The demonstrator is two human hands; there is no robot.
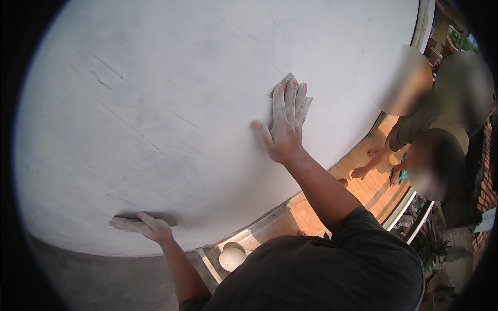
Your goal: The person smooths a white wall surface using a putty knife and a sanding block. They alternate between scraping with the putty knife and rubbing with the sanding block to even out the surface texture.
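A wide white plastered wall point(207, 103) fills most of the head view, with several dark scratch marks at its left. My right hand point(285, 122), coated in pale dust, presses a small sheet of sandpaper point(282, 84) to the wall; a corner shows past the fingertips, the rest is hidden under the fingers. Lower and to the left, my left hand point(145, 227) rests its stretched fingers along the wall. A dark band along that hand's upper side looks like its shadow. I see nothing held in it.
A round tub point(232, 257) with pale contents stands low, left of my torso. Orange-brown flooring point(363, 171) runs along the wall's right edge. Other people are on the right, one person's hand point(359, 172) showing near the floor. Beyond are tiled roofs point(486, 171) and plants point(433, 251).
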